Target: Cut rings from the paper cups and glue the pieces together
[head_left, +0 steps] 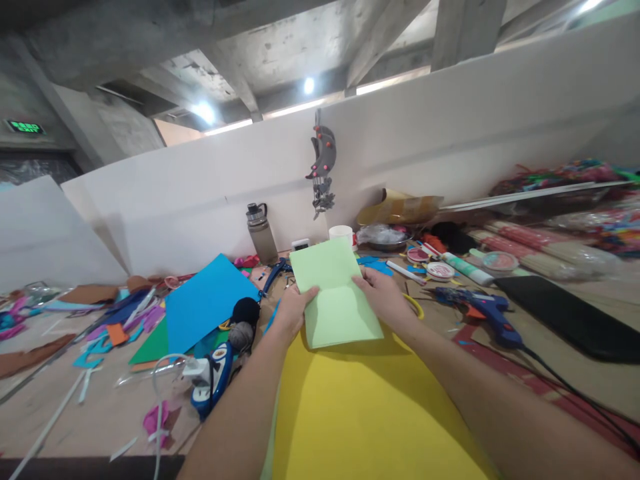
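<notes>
A pale green sheet of paper (343, 313) with a crease across its middle is held up between my two hands. My left hand (296, 307) grips its left edge, thumb on the near face. On the opposite edge, my right hand (383, 293) pinches the sheet the same way. The fingers behind the paper are hidden. Below it lies a large yellow sheet (370, 407), reaching toward my body between my forearms.
To the left lie a blue sheet (207, 303), a blue-and-white power strip (214, 380) and paper scraps. A bottle (262, 233) stands by the white partition (425, 133). At right are a blue glue gun (493, 317) with its cord and a black flat object (570, 317).
</notes>
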Action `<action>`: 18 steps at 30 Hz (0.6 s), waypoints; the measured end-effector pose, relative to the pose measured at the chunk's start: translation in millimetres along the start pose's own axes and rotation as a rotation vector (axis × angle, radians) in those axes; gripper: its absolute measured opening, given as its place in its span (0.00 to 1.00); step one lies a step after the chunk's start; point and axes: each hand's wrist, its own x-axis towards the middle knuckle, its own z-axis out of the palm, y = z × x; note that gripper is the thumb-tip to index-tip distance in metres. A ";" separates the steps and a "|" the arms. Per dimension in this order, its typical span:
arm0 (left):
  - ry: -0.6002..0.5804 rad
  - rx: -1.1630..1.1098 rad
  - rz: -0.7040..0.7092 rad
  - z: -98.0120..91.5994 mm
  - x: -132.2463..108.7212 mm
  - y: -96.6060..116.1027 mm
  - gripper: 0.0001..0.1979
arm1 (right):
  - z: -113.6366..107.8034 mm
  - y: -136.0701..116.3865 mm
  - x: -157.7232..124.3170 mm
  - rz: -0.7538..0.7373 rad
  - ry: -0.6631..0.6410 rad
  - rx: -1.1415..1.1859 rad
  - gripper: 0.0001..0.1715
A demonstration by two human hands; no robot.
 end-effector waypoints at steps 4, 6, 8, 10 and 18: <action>-0.012 0.007 0.002 -0.4 0.2 1.1 0.20 | 0.8 3.4 2.2 0.032 -0.018 0.031 0.10; -0.013 0.008 -0.020 -0.9 0.0 2.0 0.19 | 0.6 4.6 2.8 0.047 -0.019 0.041 0.10; -0.010 0.015 -0.045 -1.1 -0.5 2.7 0.19 | 0.4 5.5 3.0 0.056 -0.019 0.053 0.10; -0.026 0.019 -0.057 -1.0 -1.2 3.1 0.19 | 0.3 6.2 2.9 0.068 -0.020 0.074 0.10; -0.077 -0.026 -0.033 1.0 -4.0 2.9 0.22 | 2.8 3.8 2.4 0.134 -0.063 0.260 0.11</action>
